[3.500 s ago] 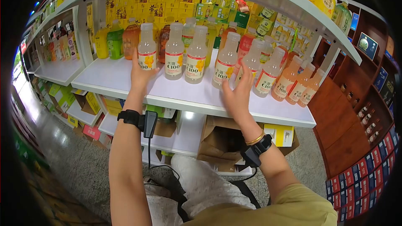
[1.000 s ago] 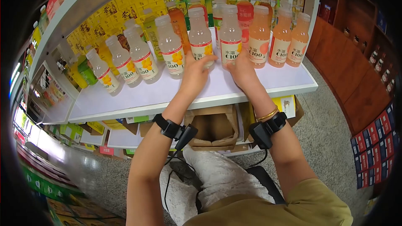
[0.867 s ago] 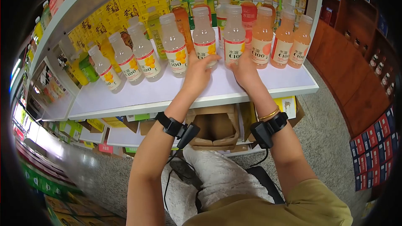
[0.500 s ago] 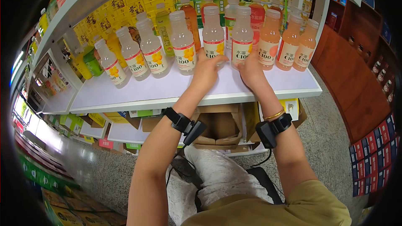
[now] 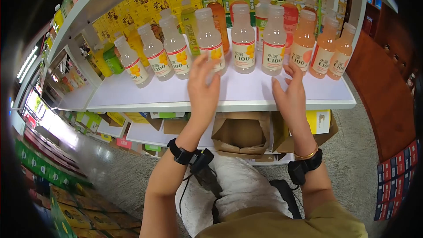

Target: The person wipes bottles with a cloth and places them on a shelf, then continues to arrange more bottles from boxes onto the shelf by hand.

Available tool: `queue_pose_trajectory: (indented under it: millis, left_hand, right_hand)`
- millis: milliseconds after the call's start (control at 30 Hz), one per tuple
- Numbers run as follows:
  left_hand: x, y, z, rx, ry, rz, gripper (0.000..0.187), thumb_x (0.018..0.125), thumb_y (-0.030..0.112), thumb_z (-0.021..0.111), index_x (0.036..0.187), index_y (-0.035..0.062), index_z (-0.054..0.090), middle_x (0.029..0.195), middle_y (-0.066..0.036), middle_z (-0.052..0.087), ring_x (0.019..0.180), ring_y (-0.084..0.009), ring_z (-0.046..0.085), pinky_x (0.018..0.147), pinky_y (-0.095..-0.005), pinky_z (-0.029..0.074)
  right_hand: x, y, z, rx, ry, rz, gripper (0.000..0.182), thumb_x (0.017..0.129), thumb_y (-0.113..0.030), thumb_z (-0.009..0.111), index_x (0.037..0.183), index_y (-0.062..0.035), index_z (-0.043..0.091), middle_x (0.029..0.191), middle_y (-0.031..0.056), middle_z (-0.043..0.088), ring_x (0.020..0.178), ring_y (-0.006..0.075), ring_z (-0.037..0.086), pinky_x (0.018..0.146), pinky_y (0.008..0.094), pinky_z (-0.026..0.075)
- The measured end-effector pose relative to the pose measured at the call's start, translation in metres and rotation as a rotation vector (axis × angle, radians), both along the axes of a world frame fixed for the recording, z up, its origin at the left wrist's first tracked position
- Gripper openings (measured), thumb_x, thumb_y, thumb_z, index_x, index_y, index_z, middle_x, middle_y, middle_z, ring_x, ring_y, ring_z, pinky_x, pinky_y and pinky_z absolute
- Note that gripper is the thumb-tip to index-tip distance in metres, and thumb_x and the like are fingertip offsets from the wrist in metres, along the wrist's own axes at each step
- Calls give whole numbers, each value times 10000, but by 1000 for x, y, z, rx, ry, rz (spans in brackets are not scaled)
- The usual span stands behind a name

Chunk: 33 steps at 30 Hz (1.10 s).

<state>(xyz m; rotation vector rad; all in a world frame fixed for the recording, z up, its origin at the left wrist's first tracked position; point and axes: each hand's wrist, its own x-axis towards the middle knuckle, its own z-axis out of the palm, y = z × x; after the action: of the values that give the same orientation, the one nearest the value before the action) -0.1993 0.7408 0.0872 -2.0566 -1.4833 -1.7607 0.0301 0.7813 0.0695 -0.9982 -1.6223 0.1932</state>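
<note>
A front row of drink bottles stands upright on a white shelf. My left hand is raised before a clear bottle with a yellow-fruit label, its fingers apart and overlapping the label's lower part. To its right stands another clear bottle, then a third clear bottle. My right hand has thumb and fingers spread, with its fingertips near the base of a pink bottle. Neither hand holds anything. More clear bottles line the left side, and further pink bottles the right.
Behind the front row are other bottles, including a red one, and stacked yellow cartons. Below the shelf sits an opened cardboard box. A brown wooden cabinet is at the right; cartons are stacked at the lower left.
Both hands have come away from the two middle clear bottles and drawn back toward me, opening and moving apart. The camera view has shifted slightly; the bottles stay in their row.
</note>
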Motion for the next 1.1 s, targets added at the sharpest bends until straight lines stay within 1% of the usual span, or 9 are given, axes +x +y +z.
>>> queue_pose_trajectory:
  millis: [33,67,100,233,300,700,800,1033,1100]
  left_hand:
    - [-9,5,-2,21,-151,3,477,843,-61,681,1292,93,631,1507,-167,421,1353,-290,484,1100,-422,431]
    - [-17,9,-1,46,-306,6,568,855,-56,682,1388,90,555,1544,-156,389,1375,-277,460,1109,-427,423]
    - [-22,10,8,-75,-293,16,821,850,-72,687,1553,126,312,1549,-190,362,1401,-277,419,1134,-426,398]
    - [-23,23,30,-290,-457,-100,984,825,-86,706,1606,155,158,1537,-229,355,1409,-277,404,1152,-420,378]
    - [-28,37,31,-333,-446,-354,1128,793,-110,731,1620,176,20,1513,-249,379,1389,-282,433,1131,-425,408]
    - [-28,56,31,-355,-461,-310,1160,735,-102,749,1617,101,23,1502,-184,420,1339,-276,499,1086,-385,453]
    - [-29,57,30,-338,-433,-306,1193,742,-127,752,1620,154,-6,1469,-213,437,1328,-296,500,1092,-414,453]
    - [-31,56,25,-297,-390,-279,1178,754,-114,747,1621,164,-1,1471,-222,437,1329,-292,502,1093,-413,452]
    - [-34,52,24,-181,-277,-199,1096,778,-91,744,1618,149,82,1420,-193,477,1311,-283,509,1108,-398,439]
  right_hand:
    - [-4,-7,-1,72,-57,-101,533,874,-156,693,1323,30,475,1195,217,643,1129,363,625,926,428,507]
    - [-8,-11,-3,66,-55,-94,533,874,-156,693,1323,30,475,1195,217,643,1129,363,625,926,428,507]
    - [-12,-14,-5,89,-154,-142,444,868,-161,692,1250,4,540,1116,174,668,1041,333,649,866,420,520]
    - [-21,-19,-8,228,-332,-145,200,842,-157,689,1013,-54,678,889,82,692,822,275,670,720,400,526]
    - [-20,-22,-5,239,-327,-135,157,836,-142,688,967,-57,678,874,80,690,816,270,669,716,395,523]
    - [-17,-21,0,323,-337,-75,95,815,-95,686,890,-54,644,867,58,679,798,251,659,703,382,509]
    - [-17,-20,-2,326,-331,-68,97,816,-95,686,893,-54,643,875,55,680,802,250,658,711,382,507]
    - [-17,-21,-2,325,-350,-75,103,827,-108,682,913,-59,653,910,55,690,836,248,659,723,382,500]
    - [-16,-23,-2,320,-355,-68,108,828,-108,682,920,-59,656,918,54,693,842,247,659,724,382,500]
